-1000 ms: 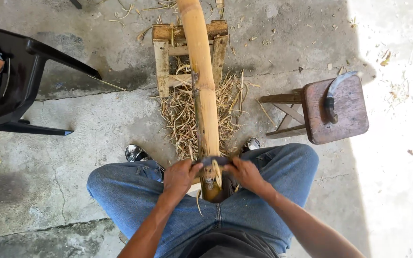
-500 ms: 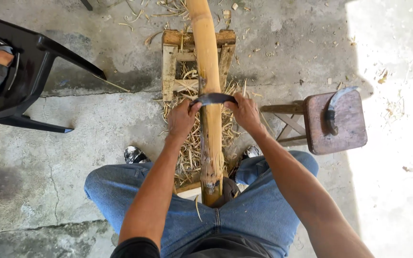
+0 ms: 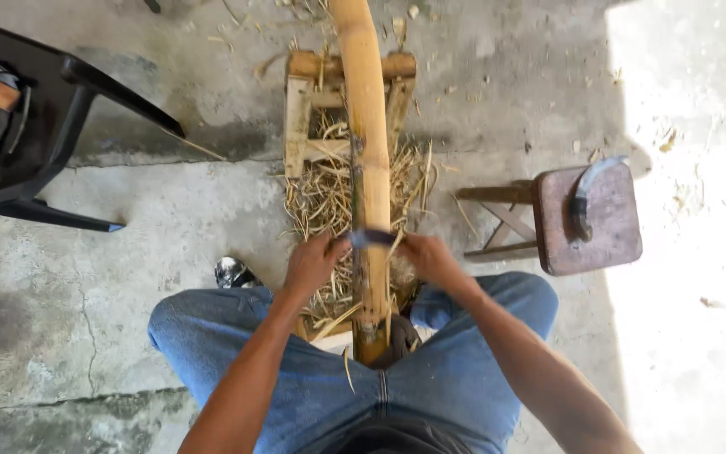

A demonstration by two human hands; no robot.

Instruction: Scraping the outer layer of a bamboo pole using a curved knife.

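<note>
Fingers of the left hand (image 3: 313, 262) are curling tightly around one end of a dark two-handled blade (image 3: 371, 238), and the fingers of the right hand (image 3: 430, 259) are wrapping closed around the other end, so both hands are gripping it with no fingers spread. The blade is lying crosswise on a long bamboo pole (image 3: 366, 160), touching its upper surface just ahead of the person's knees. The pole is running away from the person, its near end sitting between the thighs in blue jeans (image 3: 212, 336) and its far part resting on a small wooden stand (image 3: 300, 109). Pale shavings (image 3: 321, 197) are lying heaped under and around the stand. To the right a brown wooden stool (image 3: 607, 227) is carrying a curved knife (image 3: 586, 193), well apart from the hands. A black chair (image 3: 69, 109) is standing at the left.
</note>
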